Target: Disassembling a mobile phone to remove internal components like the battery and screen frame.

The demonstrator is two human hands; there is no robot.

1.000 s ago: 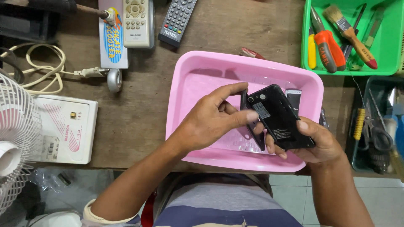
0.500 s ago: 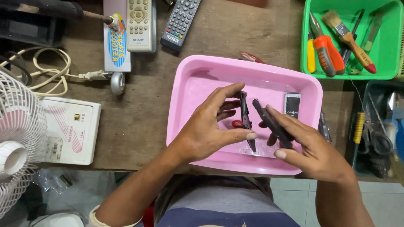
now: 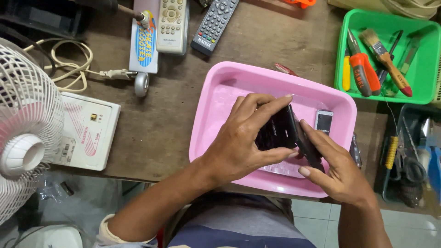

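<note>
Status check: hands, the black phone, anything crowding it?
Left hand and right hand both grip black phone, held over pink tray. Small battery lies in tray beside it. Nothing blocking.

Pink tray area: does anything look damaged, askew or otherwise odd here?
Yes: the black phone held by the left hand and right hand is split into two pieces, and a loose battery lies in the pink tray. Nothing looks spilled.

Both forearms reach forward and converge at centre. Left hand [image 3: 241, 142]: palm down, fingers curled, thumb extended rightward, closed in a grip. Right hand [image 3: 337, 172]: fingers extended up-left, thumb beneath, pinching; fingertips of both hands nearly meet.
</note>
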